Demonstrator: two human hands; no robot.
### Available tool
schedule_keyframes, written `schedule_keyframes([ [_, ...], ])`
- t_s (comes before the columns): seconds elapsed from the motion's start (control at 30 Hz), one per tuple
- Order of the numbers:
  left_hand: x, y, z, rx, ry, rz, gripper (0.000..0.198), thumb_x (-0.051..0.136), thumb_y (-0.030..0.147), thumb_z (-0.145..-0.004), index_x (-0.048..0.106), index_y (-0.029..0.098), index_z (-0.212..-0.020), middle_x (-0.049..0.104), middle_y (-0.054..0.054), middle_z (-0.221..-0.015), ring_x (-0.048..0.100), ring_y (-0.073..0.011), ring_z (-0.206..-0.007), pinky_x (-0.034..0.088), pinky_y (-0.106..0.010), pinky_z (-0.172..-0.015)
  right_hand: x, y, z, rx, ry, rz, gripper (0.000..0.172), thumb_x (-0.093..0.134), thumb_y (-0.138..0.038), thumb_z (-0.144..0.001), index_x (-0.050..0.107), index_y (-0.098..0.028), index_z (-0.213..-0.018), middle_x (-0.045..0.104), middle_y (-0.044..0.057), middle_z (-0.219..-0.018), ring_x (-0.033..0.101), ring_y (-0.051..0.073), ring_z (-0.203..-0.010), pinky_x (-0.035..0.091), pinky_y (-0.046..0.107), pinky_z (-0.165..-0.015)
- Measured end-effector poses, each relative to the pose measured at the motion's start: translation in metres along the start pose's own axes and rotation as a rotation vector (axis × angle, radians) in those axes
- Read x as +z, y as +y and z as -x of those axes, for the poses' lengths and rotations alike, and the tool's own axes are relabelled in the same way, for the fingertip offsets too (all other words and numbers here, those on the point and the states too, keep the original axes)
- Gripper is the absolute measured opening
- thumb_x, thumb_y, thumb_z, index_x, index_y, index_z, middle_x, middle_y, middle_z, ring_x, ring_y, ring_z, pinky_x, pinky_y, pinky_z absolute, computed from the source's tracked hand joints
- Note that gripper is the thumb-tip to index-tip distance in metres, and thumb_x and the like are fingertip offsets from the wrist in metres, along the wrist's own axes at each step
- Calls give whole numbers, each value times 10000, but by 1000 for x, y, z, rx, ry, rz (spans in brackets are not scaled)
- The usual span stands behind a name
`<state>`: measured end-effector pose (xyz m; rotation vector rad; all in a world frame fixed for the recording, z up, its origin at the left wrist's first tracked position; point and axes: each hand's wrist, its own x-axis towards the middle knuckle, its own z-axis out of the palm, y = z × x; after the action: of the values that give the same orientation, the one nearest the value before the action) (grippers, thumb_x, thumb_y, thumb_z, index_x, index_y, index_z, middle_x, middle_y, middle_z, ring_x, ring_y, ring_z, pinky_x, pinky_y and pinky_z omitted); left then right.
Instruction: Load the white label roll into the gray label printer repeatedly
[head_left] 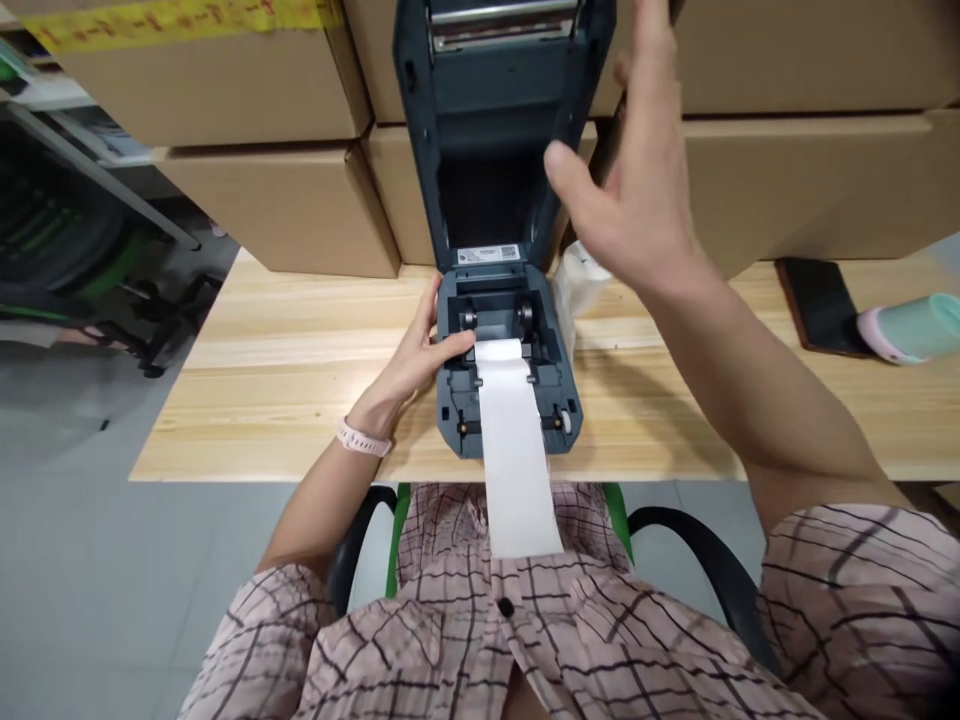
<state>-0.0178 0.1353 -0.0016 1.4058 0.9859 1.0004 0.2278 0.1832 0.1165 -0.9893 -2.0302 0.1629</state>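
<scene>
A dark grey label printer (450,440) stands on the wooden table with its lid (495,110) raised upright. From its bay a strip of white label paper (517,470) runs over the front and past the table edge. My left hand (416,360) grips the printer's left side, fingers along the outer wall and thumb over the rim beside the paper. Beside the lid's right edge is my right hand (641,190), open, fingers stretched upward and thumb spread in front of the lid. Whether it touches the lid I cannot tell.
Cardboard boxes (262,205) line the back of the table (300,330). A crumpled white plastic wrapping (577,285) lies right of the printer. Farther right are a dark phone (821,305) and a pale green cup (919,328). An office chair (67,220) stands on the floor at left.
</scene>
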Motion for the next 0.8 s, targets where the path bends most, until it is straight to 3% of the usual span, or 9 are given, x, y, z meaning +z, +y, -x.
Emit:
schedule_keyframes([
  [0.07, 2, 0, 6, -27, -24, 20, 1146, 831, 517, -775, 118, 347, -1655, 306, -74, -1705, 297, -346, -1569, 267, -512, -1278, 0, -11, 15, -80, 89, 146, 554, 510, -319, -1008, 407, -92, -1502, 447, 149, -1606, 372, 274, -1510, 276, 456, -1251],
  [0.1, 2, 1, 8, -32, -40, 17, 1168, 839, 501, -769, 95, 352, -1657, 276, -66, -1718, 280, -345, -1576, 271, -507, -1278, 2, -16, 22, -125, 23, 188, 428, 506, -305, -1007, 545, -131, -1396, 609, 132, -1456, 526, 280, -1377, 365, 472, -1184],
  [0.17, 2, 3, 9, -38, -66, 0, 1209, 852, 472, -757, 61, 341, -1661, 243, -62, -1729, 255, -345, -1584, 280, -497, -1277, 9, -21, 33, -207, -325, 211, 280, 466, -260, -1017, 682, -196, -1183, 764, 74, -1139, 680, 257, -1090, 437, 485, -1087],
  [0.27, 2, 5, 8, -45, -57, -8, 1249, 841, 427, -753, 3, 283, -1667, 260, -86, -1720, 261, -355, -1577, 313, -487, -1262, 24, -26, 35, -296, -855, 264, 265, 446, -190, -1003, 706, -180, -1053, 767, 65, -887, 693, 224, -848, 433, 485, -1057],
  [0.4, 3, 4, 7, -62, -44, 40, 1242, 773, 283, -725, -39, 245, -1665, 234, -96, -1728, 309, -353, -1547, 365, -461, -1227, 38, -28, 20, -254, -1167, 358, 296, 414, -202, -998, 659, -142, -1155, 745, 138, -912, 675, 279, -864, 480, 426, -839],
  [0.5, 3, 3, 7, -81, -70, 100, 1231, 692, 187, -678, -42, 258, -1664, 181, -71, -1746, 309, -333, -1548, 389, -430, -1206, 43, -24, 11, -184, -1265, 262, 387, 418, -211, -985, 572, -182, -1338, 745, 142, -1039, 676, 298, -923, 467, 407, -782],
  [0.63, 4, 4, 8, -73, -52, 145, 1229, 650, 143, -638, -8, 301, -1665, 99, -19, -1762, 183, -302, -1606, 303, -408, -1257, 41, -13, 4, -141, -1268, -50, 419, 531, -225, -939, 564, -226, -1357, 720, 97, -1150, 665, 256, -1025, 490, 382, -867],
  [0.7, 4, 5, 8, -68, -36, 153, 1228, 649, 133, -629, 11, 291, -1667, 107, -18, -1761, 136, -284, -1620, 245, -392, -1284, 31, -8, 1, -119, -1243, -320, 463, 594, -297, -935, 552, -223, -1391, 714, 70, -1144, 663, 217, -1026, 515, 341, -876],
  [0.8, 5, 7, 10, -82, -30, 166, 1213, 665, 138, -647, 27, 291, -1668, 135, -17, -1757, 116, -278, -1626, 224, -389, -1297, -6, 2, 7, -77, -1117, -574, 530, 636, -393, -939, 545, -240, -1438, 719, 47, -1135, 682, 187, -1002, 546, 310, -853],
])
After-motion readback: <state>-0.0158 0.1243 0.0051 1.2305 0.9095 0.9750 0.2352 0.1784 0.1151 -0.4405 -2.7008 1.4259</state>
